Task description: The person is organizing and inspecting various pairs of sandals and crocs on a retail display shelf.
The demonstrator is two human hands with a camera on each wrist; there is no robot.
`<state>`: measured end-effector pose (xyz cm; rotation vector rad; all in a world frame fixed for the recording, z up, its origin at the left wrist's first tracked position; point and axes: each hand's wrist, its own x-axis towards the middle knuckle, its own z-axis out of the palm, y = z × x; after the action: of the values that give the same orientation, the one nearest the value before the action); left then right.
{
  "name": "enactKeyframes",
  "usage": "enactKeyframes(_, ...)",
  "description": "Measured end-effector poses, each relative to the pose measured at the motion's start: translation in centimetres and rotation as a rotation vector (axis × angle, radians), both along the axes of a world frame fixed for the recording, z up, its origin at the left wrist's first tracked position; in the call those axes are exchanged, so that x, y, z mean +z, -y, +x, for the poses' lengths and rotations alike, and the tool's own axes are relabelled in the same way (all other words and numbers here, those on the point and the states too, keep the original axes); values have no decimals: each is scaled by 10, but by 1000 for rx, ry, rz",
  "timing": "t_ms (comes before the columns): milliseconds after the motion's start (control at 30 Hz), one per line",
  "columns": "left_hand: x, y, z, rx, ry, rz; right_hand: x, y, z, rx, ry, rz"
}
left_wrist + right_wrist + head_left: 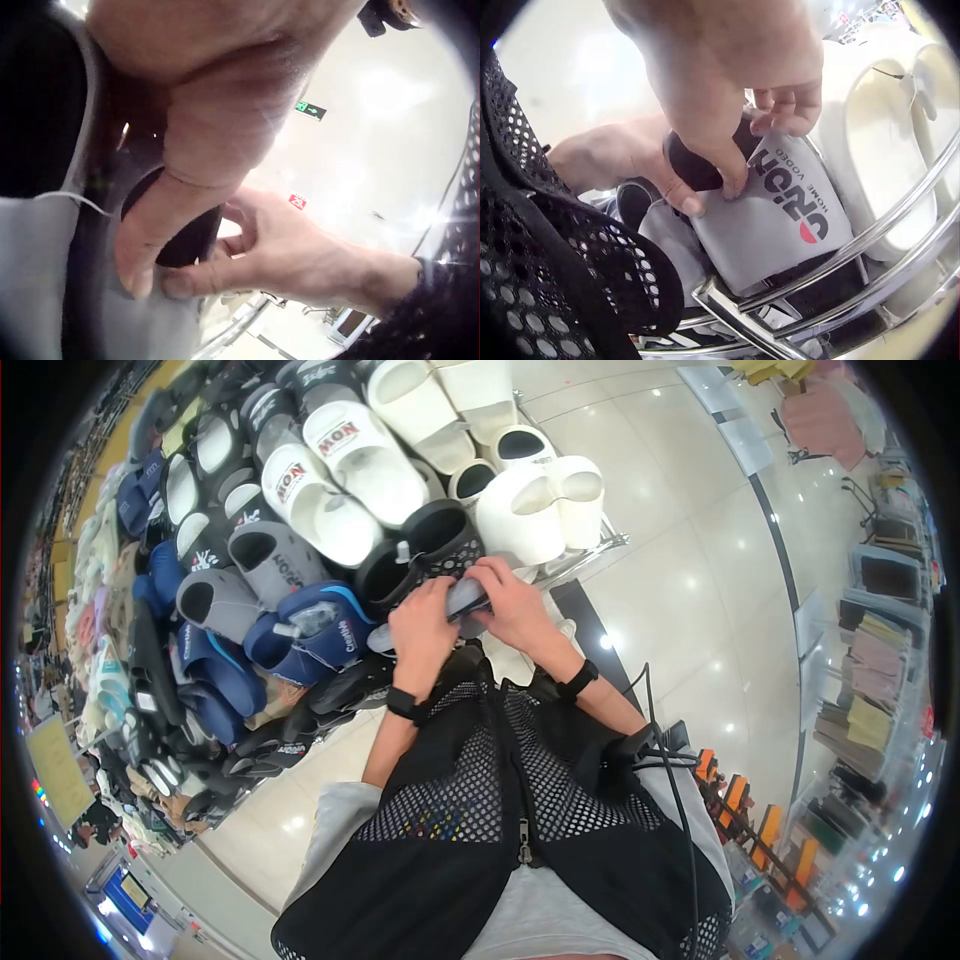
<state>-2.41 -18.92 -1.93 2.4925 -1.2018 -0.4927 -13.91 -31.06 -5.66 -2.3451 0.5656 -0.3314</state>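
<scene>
Both hands are on a grey slide slipper (780,217) with dark lettering and a red dot on its strap, at the near edge of a slipper display. My left hand (422,630) grips its left side, thumb over the strap's edge by the dark foot opening. The right hand (517,608) pinches the strap at the other side, its thumb at the opening and its fingers curled over the edge. In the left wrist view the two thumbs come close together on the grey strap (135,322). A second grey slipper (671,244) lies alongside.
Black slippers (440,530) sit just beyond the hands, with white slides (365,465) behind and thick white ones (540,510) to the right. Navy slippers (310,630) lie left. Chrome rails (840,262) edge the rack. A cable (655,730) hangs at the right sleeve.
</scene>
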Motion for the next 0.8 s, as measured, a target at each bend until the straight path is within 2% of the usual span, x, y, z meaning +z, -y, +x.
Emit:
enactKeyframes(100, 8, -1, -2, 1, -30, 67, -6, 15, -23, 97, 74, 58)
enactKeyframes(167, 4, -4, -3, -18, 15, 27, -8, 28, -40, 245, 178, 77)
enactKeyframes(200, 1, -8, -4, -18, 6, -7, -1, 37, -53, 242, 90, 267)
enactKeyframes(233, -1, -10, -6, -20, -2, -39, 2, 51, -63, 252, 110, 267)
enactKeyframes(267, 6, -11, -12, 43, -26, -38, 4, 66, -77, 244, 23, 339)
enactKeyframes(300, 12, -9, -18, 102, -48, -40, 5, 81, -92, 233, -63, 409)
enactKeyframes(367, 17, -6, -28, 109, -5, -86, -9, 114, -119, 190, 19, 394)
enactKeyframes(433, 26, 6, -40, 202, 67, -183, -15, 147, -145, 51, 28, 434)
enactKeyframes(467, 37, 17, -49, 212, 122, -191, -11, 160, -156, 51, 40, 437)
enactKeyframes(533, 50, 41, -68, 217, 159, -200, 3, 179, -174, -174, 79, 495)
enactKeyframes(567, 53, 52, -75, 223, 184, -218, 2, 186, -181, -168, 88, 495)
enactKeyframes(633, 49, 72, -86, 168, 201, -253, -5, 197, -197, -254, 203, 534)
enactKeyframes(800, 40, 114, -108, 17, 224, -251, -14, 214, -215, -240, 210, 539)
